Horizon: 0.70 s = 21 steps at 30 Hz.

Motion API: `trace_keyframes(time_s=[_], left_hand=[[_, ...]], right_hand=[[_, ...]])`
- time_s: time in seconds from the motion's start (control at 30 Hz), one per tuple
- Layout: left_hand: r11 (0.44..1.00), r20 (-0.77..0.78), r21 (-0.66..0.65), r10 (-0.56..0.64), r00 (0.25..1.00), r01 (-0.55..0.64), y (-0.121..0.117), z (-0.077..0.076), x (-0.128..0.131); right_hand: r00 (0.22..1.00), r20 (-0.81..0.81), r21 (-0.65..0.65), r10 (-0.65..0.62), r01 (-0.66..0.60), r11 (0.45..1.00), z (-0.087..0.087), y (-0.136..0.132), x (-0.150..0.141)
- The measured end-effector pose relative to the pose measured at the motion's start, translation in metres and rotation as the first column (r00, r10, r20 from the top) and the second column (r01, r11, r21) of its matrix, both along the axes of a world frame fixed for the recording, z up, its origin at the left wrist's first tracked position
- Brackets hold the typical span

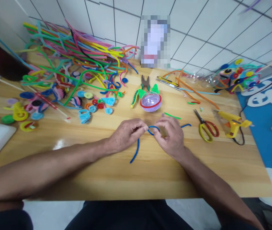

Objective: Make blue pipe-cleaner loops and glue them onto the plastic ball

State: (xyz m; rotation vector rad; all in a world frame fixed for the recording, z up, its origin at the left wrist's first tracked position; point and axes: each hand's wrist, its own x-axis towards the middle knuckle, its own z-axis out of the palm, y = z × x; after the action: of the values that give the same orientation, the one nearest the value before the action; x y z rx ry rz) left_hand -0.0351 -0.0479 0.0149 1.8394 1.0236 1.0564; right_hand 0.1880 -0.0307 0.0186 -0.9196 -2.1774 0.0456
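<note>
Over the middle of the table, my left hand [126, 135] and my right hand [171, 135] both pinch a dark blue pipe cleaner [134, 153]. A small loop of it shows between my fingertips, and one end hangs below my left hand. Another blue stretch sticks out to the right of my right hand; I cannot tell whether it is the same piece. Just beyond my hands sits a clear plastic ball [150, 101] with a red ring, purple coils in its lower half and two green pointed ears. A short green pipe cleaner piece [172, 116] lies behind my right hand.
Pliers [145, 82] lie behind the ball. Scissors [205, 126] and a yellow glue gun [235, 124] are at the right. A heap of colourful pipe cleaners [78, 51] and several coiled shapes [84, 116] cover the left. A phone [154, 41] stands against the tiled wall.
</note>
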Motion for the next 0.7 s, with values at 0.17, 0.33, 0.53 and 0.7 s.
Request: trace_keyframes(time_s=[0.17, 0.33, 0.53, 0.7], left_hand=[[0.999, -0.004, 0.022, -0.029, 1.0, 0.029, -0.0001, 0.0, 0.0012], [0.998, -0.014, 0.052, -0.036, 0.999, 0.037, -0.0014, 0.0003, 0.0025], [0.998, -0.018, 0.049, -0.026, 0.999, 0.027, -0.0037, 0.0032, 0.004], [0.999, -0.045, 0.04, -0.019, 0.999, 0.02, -0.004, 0.0023, 0.0037]], right_hand=[[0.999, 0.023, 0.006, -0.022, 0.022, 1.0, -0.0004, 0.0004, 0.0007], [0.999, 0.009, -0.016, -0.049, 0.049, 0.999, -0.0022, -0.0012, -0.0012], [0.999, -0.034, -0.013, -0.018, 0.018, 1.0, -0.0043, -0.0019, -0.0012], [0.996, -0.049, -0.03, 0.069, -0.071, 0.997, -0.0037, -0.0008, -0.0003]])
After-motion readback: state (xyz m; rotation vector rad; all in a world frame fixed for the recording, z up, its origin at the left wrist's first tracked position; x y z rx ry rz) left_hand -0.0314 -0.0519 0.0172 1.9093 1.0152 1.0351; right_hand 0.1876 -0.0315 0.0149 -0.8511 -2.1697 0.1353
